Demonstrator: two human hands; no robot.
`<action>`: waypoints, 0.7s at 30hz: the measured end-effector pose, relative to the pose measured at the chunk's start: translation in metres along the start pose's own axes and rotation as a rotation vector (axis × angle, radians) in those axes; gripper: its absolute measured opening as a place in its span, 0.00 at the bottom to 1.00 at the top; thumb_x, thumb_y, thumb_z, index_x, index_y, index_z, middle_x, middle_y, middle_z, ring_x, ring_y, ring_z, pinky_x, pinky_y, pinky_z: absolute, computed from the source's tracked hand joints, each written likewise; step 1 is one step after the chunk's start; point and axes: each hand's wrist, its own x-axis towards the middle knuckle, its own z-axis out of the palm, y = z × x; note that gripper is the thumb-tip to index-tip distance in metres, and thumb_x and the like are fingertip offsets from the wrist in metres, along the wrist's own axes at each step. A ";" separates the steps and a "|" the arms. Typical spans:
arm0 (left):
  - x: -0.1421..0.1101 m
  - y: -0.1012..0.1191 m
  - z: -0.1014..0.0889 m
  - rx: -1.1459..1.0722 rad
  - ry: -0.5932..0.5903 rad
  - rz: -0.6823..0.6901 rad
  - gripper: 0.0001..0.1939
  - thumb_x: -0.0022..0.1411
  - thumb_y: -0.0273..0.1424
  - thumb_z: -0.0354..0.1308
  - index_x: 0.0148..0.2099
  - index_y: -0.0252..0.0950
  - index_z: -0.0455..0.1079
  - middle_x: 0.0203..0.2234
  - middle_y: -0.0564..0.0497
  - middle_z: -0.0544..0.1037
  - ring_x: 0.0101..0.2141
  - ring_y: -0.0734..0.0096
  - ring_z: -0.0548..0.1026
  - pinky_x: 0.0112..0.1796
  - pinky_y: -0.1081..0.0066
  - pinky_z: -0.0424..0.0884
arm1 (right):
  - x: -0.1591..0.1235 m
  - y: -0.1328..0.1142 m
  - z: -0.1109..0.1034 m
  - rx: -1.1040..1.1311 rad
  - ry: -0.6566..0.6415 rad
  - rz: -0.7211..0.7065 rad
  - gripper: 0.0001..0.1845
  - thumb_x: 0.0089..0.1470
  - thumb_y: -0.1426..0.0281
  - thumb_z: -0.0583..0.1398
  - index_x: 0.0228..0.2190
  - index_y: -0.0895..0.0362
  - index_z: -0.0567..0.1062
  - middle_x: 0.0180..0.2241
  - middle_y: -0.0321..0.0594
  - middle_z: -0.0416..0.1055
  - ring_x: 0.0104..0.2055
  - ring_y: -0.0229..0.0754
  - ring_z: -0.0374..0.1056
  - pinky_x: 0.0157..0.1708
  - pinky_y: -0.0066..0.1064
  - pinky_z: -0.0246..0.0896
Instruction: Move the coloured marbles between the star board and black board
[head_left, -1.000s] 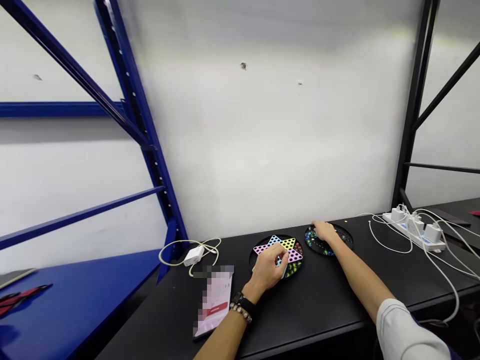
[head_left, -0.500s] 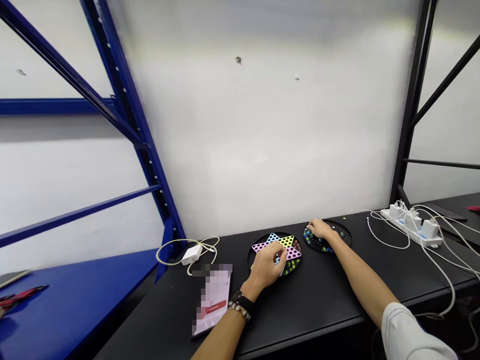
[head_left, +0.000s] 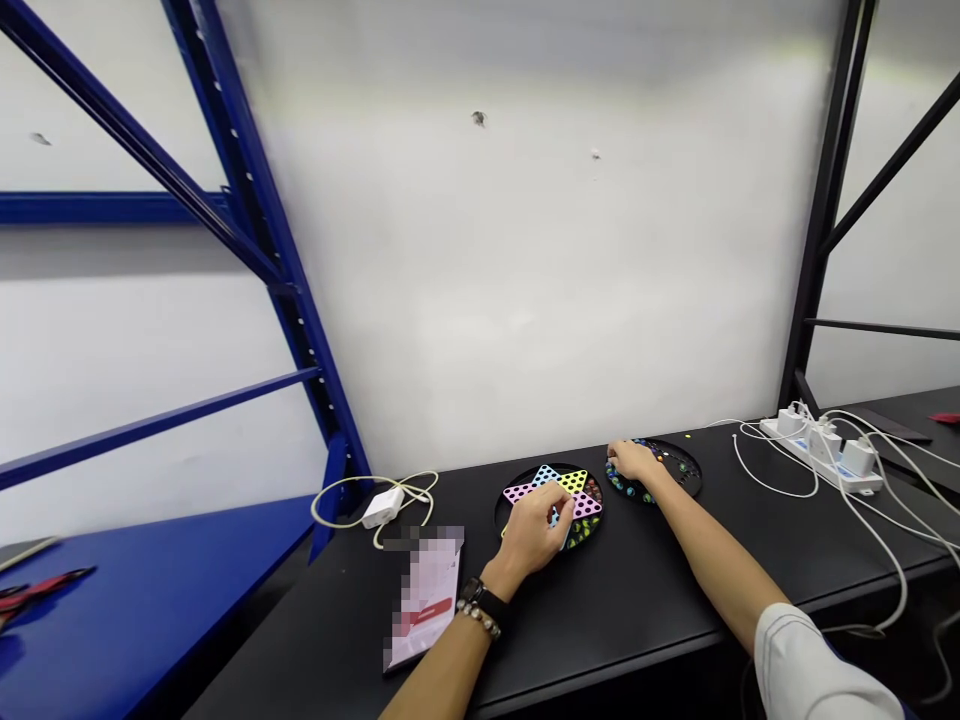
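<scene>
A round black Chinese checkers board point(head_left: 586, 509) with a colourful perforated star lies in front of me, with red and green marbles along its right side. Over its near left part rests my left hand point(head_left: 537, 522), thumb and forefinger curled together; whatever they hold is hidden. To the right is a second round black tray point(head_left: 700, 481) with blue, green and dark marbles along its rim and inside. My right hand point(head_left: 631, 460) reaches into the left side of this tray, its fingers closed downward among the marbles, the fingertips out of sight.
Left of the board are a white charger point(head_left: 383, 508) with a looped cable and a phone point(head_left: 433, 605), partly pixelated. A white power strip point(head_left: 819, 456) with several plugs and cables stands at the right. A blue rack post point(head_left: 300, 330) rises at the left; a white wall stands behind.
My right hand has moved slightly left, toward the tray's rim, and marbles in that tray have shifted, one orange marble now showing. My left hand stays almost in place.
</scene>
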 end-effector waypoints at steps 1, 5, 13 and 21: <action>0.000 0.000 0.000 0.013 0.008 0.000 0.15 0.66 0.34 0.47 0.28 0.38 0.65 0.24 0.53 0.72 0.25 0.72 0.67 0.30 0.70 0.62 | 0.000 0.000 0.001 0.003 -0.003 -0.005 0.09 0.55 0.69 0.59 0.40 0.53 0.75 0.45 0.48 0.74 0.49 0.50 0.69 0.44 0.34 0.59; 0.001 -0.003 0.000 0.129 0.064 -0.066 0.11 0.65 0.34 0.49 0.31 0.39 0.68 0.30 0.51 0.75 0.33 0.68 0.71 0.36 0.67 0.63 | 0.004 0.002 0.000 0.137 0.037 0.014 0.06 0.57 0.67 0.57 0.34 0.56 0.73 0.40 0.45 0.74 0.44 0.46 0.70 0.40 0.32 0.60; -0.007 -0.022 0.014 0.295 -0.128 -0.208 0.19 0.62 0.38 0.53 0.54 0.41 0.68 0.53 0.44 0.73 0.54 0.54 0.68 0.51 0.57 0.60 | 0.002 0.024 -0.028 1.472 0.087 0.186 0.12 0.59 0.60 0.55 0.29 0.53 0.60 0.17 0.24 0.52 0.13 0.28 0.43 0.12 0.19 0.38; -0.006 -0.013 0.009 0.343 -0.213 -0.180 0.19 0.61 0.45 0.55 0.51 0.43 0.73 0.51 0.46 0.76 0.51 0.50 0.71 0.49 0.55 0.62 | 0.001 0.018 -0.021 1.650 0.075 0.274 0.17 0.60 0.64 0.55 0.23 0.54 0.56 0.15 0.26 0.54 0.12 0.26 0.44 0.10 0.18 0.35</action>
